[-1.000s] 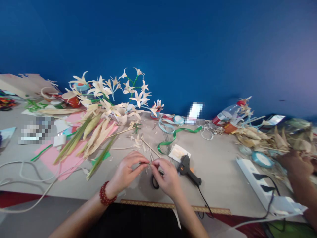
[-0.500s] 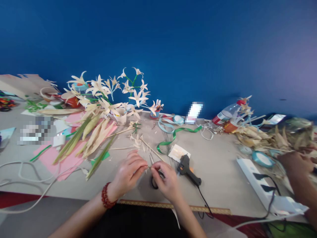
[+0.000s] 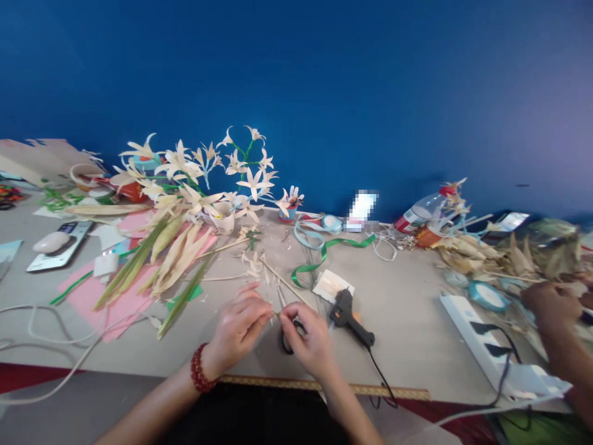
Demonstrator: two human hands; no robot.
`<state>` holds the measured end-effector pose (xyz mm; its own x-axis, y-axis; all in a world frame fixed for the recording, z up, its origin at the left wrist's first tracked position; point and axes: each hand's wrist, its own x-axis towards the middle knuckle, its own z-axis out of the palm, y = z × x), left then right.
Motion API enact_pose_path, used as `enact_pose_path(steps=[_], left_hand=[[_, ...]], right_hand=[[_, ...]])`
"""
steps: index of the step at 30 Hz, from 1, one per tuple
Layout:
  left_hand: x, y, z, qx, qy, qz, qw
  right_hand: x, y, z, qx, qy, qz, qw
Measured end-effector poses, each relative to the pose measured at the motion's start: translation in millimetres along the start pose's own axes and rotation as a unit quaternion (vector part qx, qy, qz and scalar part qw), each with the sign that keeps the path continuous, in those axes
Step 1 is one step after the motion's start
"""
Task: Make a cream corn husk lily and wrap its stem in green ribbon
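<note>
My left hand (image 3: 243, 318), with a red bead bracelet (image 3: 200, 368) on its wrist, pinches thumb against fingertips over the table. Facing it, my right hand (image 3: 306, 337) is closed in a pinch too. Between the two sets of fingertips is a thin, tiny piece, too small to name. Black-handled scissors (image 3: 286, 343) lie behind and under the right fingers, partly hidden. A thin stick (image 3: 283, 278) lies just beyond the fingertips, near pale petal-like scraps (image 3: 254, 264). Right of my hands rests a black glue gun (image 3: 352, 318), its nozzle by a small white pad (image 3: 327, 283).
Pale husk flowers (image 3: 178, 164) stand at the back left, above corn husks (image 3: 178, 262) and pink paper (image 3: 81, 306). Green ribbon (image 3: 319, 266) curls behind the pad. At right are a power strip (image 3: 466, 337) and another person's hand (image 3: 549, 303). A patterned ruler-like strip (image 3: 287, 383) edges the table.
The view has shifted slightly, so everything sits a little further left. Both hands keep their pinch, with only a slight shift of the fingers.
</note>
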<state>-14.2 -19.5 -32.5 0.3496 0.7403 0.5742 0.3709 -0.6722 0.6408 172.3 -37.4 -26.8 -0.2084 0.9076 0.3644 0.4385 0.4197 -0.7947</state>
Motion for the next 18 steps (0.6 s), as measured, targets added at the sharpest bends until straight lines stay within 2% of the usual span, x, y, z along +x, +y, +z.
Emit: enact_pose_path(steps=[9, 15, 18], left_hand=[[1.7, 2.9, 0.3, -0.005, 0.009, 0.0, 1.0], [2.6, 3.5, -6.0, -0.005, -0.005, -0.086, 0.996], [3.5, 2.8, -9.2, -0.016, -0.008, -0.08, 0.997]], right_hand=[[1.6, -7.0, -0.9, -0.004, 0.008, 0.003, 1.0], [2.0, -9.0, -3.2, -0.006, 0.03, 0.02, 0.999], [3.2, -10.3, -2.6, -0.006, 0.036, 0.005, 0.999]])
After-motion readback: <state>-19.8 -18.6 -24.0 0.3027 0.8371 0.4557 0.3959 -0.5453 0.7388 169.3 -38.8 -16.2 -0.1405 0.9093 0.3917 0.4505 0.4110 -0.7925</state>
